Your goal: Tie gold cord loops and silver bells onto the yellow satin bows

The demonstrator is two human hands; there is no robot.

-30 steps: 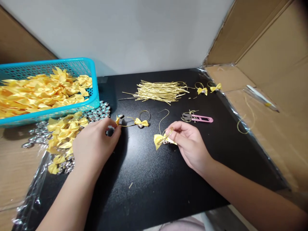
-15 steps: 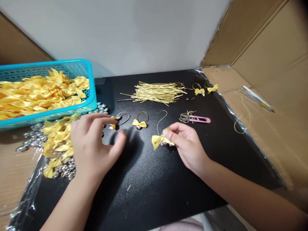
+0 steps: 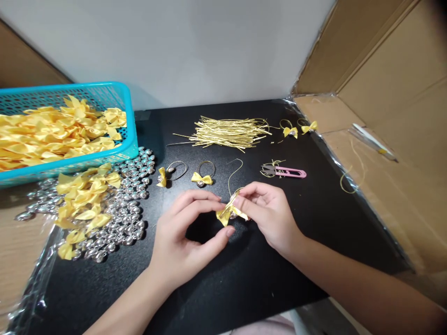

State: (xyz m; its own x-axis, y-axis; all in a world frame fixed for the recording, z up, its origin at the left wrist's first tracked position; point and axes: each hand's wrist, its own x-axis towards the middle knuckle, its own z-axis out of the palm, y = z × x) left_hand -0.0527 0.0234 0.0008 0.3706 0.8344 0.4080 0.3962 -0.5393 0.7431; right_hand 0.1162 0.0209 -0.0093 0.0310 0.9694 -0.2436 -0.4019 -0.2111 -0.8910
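Note:
My right hand (image 3: 270, 216) pinches a yellow ribbon bow (image 3: 224, 217) together with a gold wire or twist tie (image 3: 229, 203), just above the black table. A silver bell or bead shows partly under the bow. My left hand (image 3: 188, 232) has come up to the bow's left side, its thumb and fingers apart around the edge. Whether a fingertip touches the ribbon, I cannot tell. Behind the hands, a thin loose gold cord (image 3: 234, 173) curls upward. Two bows on wire rings lie beyond: one bow (image 3: 201, 178) and another bow (image 3: 162, 177) to its left.
A blue basket (image 3: 132, 125) of yellow bows stands at left. Loose bows (image 3: 92, 195) lie on silver beads (image 3: 131, 223) before it. Gold twist ties (image 3: 230, 132) are heaped at the back. Pink-handled snips (image 3: 288, 172) and two ringed bows lie right; cardboard walls (image 3: 391, 88) rise there.
My left hand has moved right, from near the bead pile over to the bow. The right hand keeps its pinch, and the bow has shifted slightly left and down.

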